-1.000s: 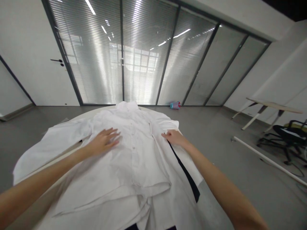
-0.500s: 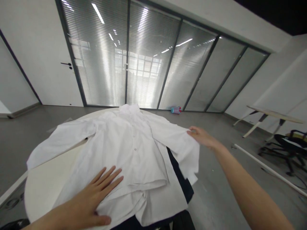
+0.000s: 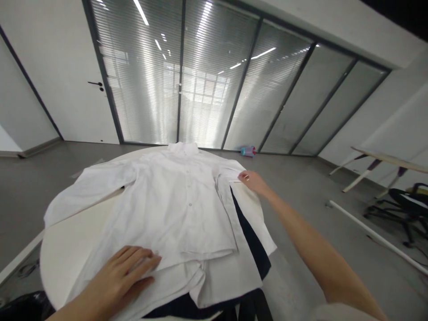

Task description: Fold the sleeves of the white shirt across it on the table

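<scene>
Your left hand (image 3: pixel 125 272) lies flat, fingers spread, pressing the near hem of the white shirt (image 3: pixel 174 209), which is spread on the round table (image 3: pixel 63 249). Your right hand (image 3: pixel 253 180) pinches the shirt's far right sleeve.

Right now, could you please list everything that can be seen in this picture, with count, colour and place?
shirt: one, white, spread flat on the table, collar at the far side
dark cloth: one, dark navy or black, under the shirt at its right and near edges
table: one, white, round, under the shirt
bottle: one, blue and pink, on the floor by the glass wall
door: one, white, far left
desk: one, pale, far right
office chair: one, black, right edge
left hand: flat on the shirt's near hem
right hand: on the shirt's right shoulder area
</scene>
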`<state>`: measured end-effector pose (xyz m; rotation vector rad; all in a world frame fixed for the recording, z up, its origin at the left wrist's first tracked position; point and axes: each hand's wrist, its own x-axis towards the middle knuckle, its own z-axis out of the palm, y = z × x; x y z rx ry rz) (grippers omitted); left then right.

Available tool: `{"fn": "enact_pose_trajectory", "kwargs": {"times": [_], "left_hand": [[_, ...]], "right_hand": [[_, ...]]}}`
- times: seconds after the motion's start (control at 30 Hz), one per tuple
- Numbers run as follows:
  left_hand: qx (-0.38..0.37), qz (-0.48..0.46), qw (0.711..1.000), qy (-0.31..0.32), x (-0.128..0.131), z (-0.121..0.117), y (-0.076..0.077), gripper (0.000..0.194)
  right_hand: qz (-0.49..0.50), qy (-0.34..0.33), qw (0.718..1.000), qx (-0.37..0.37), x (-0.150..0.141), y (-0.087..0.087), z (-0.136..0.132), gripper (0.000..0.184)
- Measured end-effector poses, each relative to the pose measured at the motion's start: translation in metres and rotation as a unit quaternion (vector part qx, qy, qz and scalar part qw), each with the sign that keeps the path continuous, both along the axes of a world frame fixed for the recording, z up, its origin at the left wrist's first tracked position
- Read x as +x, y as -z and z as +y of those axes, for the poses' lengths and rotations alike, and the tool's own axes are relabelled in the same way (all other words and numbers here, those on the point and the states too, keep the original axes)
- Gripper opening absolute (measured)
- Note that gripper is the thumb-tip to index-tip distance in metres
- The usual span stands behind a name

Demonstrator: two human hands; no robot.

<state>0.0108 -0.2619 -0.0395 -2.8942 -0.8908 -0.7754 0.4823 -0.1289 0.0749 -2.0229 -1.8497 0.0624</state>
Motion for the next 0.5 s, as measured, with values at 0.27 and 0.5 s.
{"fn": "enact_pose_trajectory", "kwargs": {"times": [0.27, 0.5], "left_hand": [[-0.014, -0.007, 0.995, -0.099, -0.044, -0.002, 0.000, 0.044], [-0.055, 0.005, 0.975, -0.215, -0.078, -0.009, 0.017, 0.040]], "right_hand": [[0.121, -0.221, 0.958, -0.138, -0.061, 0.066, -0.161, 0.066], [0.199, -0.108, 0.974, 0.015, -0.072, 0.099, -0.169, 0.029]]}}
